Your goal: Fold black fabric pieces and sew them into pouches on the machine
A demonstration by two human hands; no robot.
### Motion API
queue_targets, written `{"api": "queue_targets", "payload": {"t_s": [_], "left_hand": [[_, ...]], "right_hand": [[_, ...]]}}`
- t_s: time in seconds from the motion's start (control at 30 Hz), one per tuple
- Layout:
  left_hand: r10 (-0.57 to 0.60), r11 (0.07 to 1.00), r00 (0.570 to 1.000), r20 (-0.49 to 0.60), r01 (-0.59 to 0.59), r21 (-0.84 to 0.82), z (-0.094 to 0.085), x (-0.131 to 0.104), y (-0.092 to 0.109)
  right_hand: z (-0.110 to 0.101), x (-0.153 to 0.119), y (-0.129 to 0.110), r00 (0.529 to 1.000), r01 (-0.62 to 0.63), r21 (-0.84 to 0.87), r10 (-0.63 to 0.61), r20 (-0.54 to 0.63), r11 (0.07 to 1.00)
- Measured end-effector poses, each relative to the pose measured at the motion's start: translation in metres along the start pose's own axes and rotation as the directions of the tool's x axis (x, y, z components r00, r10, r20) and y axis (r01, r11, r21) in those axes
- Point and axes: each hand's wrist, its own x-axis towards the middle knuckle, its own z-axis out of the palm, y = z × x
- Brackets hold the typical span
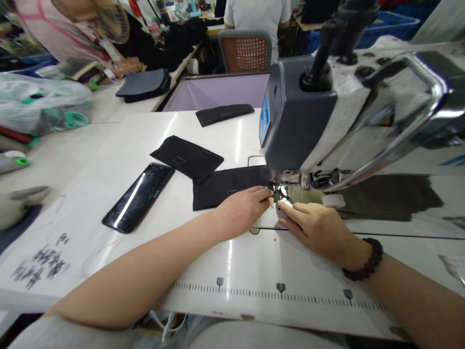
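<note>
My left hand (241, 211) is closed at the needle area, its fingertips pinched on a small dark fabric piece (277, 196) beside the presser foot. The wrist side of this hand lies over the near edge of a black fabric panel (225, 184), whose right end reaches under the head of the sewing machine (301, 111). Just right of the presser foot rests my right hand (319, 228), fingers stretched toward the small piece and lying on the machine bed. Whether its fingertips touch the fabric is hard to make out.
Two more black panels (189, 156) (225, 114) and a phone (138, 198) lie left of the machine. Olive-dark fabric (392, 196) and a small white block (333, 200) are to the right. A plastic bag (39, 104) sits far left; a person (256, 14) sits ahead.
</note>
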Motion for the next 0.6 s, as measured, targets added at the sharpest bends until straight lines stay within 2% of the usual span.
{"api": "queue_targets", "payload": {"t_s": [0.13, 0.33, 0.6], "left_hand": [[-0.044, 0.998, 0.999, 0.018, 0.045, -0.034, 0.001, 0.005, -0.007], [-0.083, 0.996, 0.995, -0.048, 0.082, -0.031, 0.008, 0.011, -0.017], [-0.088, 0.996, 0.994, -0.065, 0.087, -0.012, 0.01, 0.012, -0.017]], "right_hand": [[-0.001, 0.0, -0.001, 1.0, -0.017, -0.007, 0.017, 0.016, 1.0], [-0.001, 0.0, -0.001, 1.0, -0.021, -0.006, 0.021, 0.023, 1.0], [0.003, -0.003, 0.001, 1.0, -0.022, 0.029, 0.021, 0.013, 0.999]]}}
